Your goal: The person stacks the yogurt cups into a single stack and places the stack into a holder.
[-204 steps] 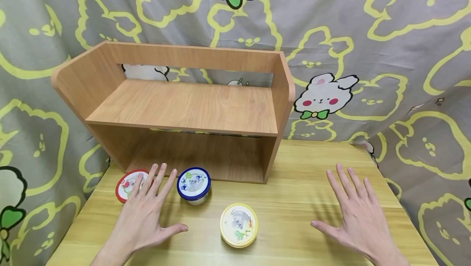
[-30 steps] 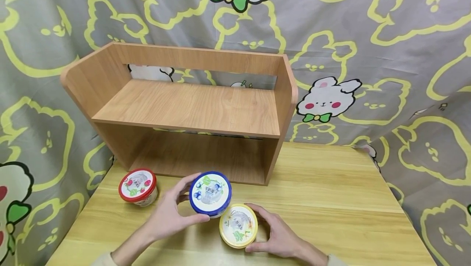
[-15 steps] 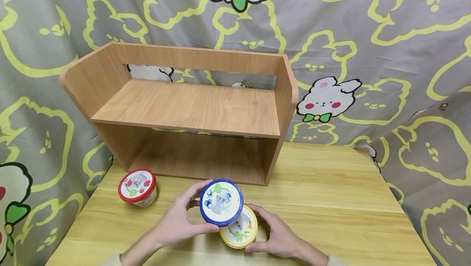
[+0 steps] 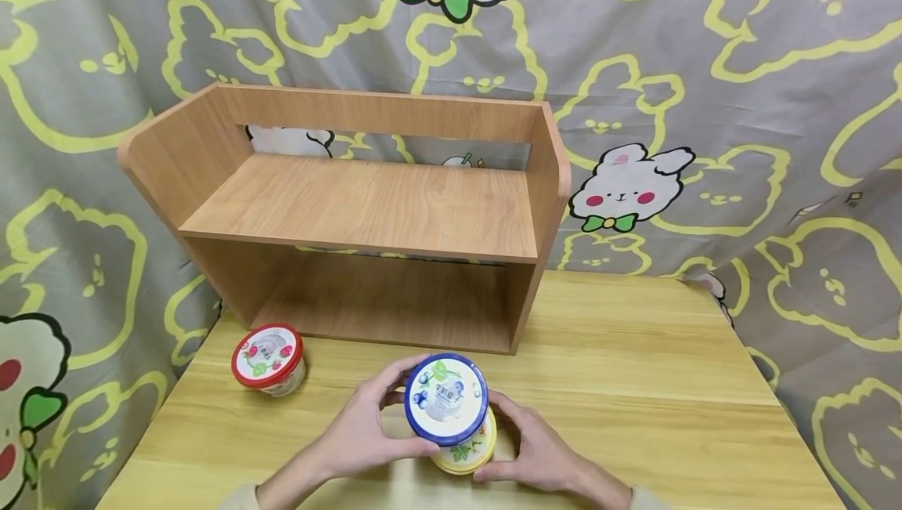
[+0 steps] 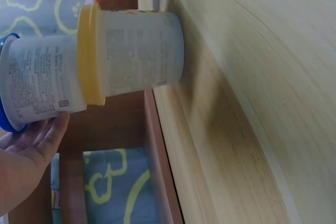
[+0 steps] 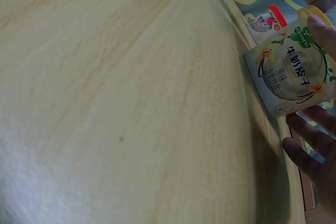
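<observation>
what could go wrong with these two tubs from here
The blue-lidded tub is off-centre over the yellow-lidded tub, so it might slide off if the left hand loosens its grip now. The right hand holds the yellow-lidded tub; if that grip shifted, the yellow-lidded tub could skid or tip.

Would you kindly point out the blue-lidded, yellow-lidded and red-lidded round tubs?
Blue-lidded round tub (image 4: 445,400): head view, lid.
Yellow-lidded round tub (image 5: 135,52): left wrist view, sidewall.
Red-lidded round tub (image 4: 268,357): head view, lid.
</observation>
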Motion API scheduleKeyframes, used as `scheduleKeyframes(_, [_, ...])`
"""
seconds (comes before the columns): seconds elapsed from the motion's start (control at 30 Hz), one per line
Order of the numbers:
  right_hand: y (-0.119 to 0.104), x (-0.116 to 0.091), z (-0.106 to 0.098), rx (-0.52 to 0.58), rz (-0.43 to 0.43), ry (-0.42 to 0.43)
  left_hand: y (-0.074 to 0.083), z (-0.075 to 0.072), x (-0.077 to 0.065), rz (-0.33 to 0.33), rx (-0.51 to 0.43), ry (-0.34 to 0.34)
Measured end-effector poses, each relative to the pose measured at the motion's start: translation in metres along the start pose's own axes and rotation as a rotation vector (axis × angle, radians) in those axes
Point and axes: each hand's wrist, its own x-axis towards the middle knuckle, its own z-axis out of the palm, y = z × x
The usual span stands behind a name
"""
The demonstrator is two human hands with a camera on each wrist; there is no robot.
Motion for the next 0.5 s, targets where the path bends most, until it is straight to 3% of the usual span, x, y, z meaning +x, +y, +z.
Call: scheduleKeyframes(0.5, [0.0003,-0.001,-0.0011,0.02,0.007,-0.003,-0.0001,0.0073,0.0042,0.024,0.01,-0.063])
